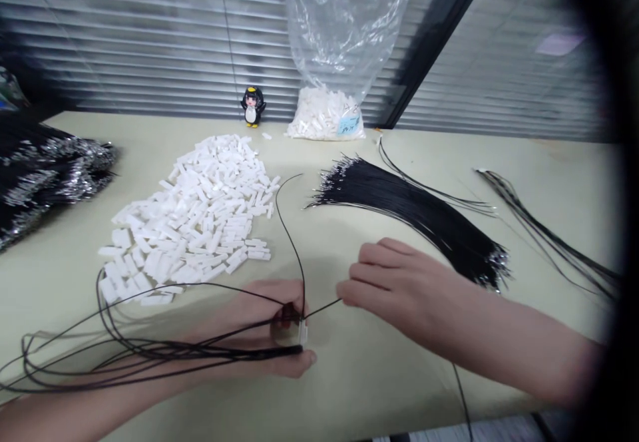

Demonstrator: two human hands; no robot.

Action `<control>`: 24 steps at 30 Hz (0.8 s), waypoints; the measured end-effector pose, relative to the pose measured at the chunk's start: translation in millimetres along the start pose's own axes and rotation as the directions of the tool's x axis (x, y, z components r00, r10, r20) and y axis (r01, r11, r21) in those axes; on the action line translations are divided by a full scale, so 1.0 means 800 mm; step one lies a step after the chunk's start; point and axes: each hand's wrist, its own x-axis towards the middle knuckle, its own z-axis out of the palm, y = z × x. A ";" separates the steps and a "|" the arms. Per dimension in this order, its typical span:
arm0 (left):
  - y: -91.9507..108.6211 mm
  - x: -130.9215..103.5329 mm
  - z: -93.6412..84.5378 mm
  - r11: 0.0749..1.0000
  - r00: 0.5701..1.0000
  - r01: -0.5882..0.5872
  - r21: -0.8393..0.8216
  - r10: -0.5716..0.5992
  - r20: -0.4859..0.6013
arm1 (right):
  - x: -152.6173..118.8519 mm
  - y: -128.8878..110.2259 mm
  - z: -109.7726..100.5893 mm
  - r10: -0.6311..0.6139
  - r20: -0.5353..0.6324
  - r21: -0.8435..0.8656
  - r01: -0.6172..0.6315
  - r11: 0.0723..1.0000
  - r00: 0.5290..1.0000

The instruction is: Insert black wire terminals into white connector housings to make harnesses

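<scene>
The left hand (272,332) has its grip clamped on a small white plastic connector (302,331) low on the pale counter (349,389). Thin black wires (150,349) already seated in the connector loop away leftward. The right hand (394,282) pinches a single black wire (322,309) between its fingertips, the wire's end touching the connector. Behind lie a heap of white connectors (200,216), a bundle of black wires (414,216) with bare metal ends, and a clear bag (344,42).

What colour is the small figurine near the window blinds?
The figurine is black and white with a yellow top, in the head view.
</scene>
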 end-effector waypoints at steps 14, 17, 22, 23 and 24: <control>-0.009 0.004 0.001 0.998 0.997 0.070 0.001 -0.070 0.035 | 0.065 0.062 -0.005 -0.089 -0.471 -0.199 -0.008 0.980 0.878; -0.004 0.003 -0.001 0.996 0.996 0.085 -0.013 -0.084 0.043 | 0.101 0.057 -0.005 -0.149 -0.383 0.038 0.177 0.983 0.912; 0.009 -0.002 -0.006 0.940 0.982 0.191 -0.282 -0.179 0.067 | 0.114 0.092 0.013 0.231 -0.308 0.439 -0.077 0.895 0.923; 0.011 -0.002 -0.008 0.911 0.975 0.223 -0.347 -0.212 0.070 | 0.110 0.104 0.021 0.325 -0.295 0.440 -0.174 0.881 0.898; 0.014 -0.003 -0.010 0.880 0.967 0.251 -0.403 -0.244 0.069 | 0.105 0.116 0.030 0.380 -0.284 0.427 -0.239 0.872 0.880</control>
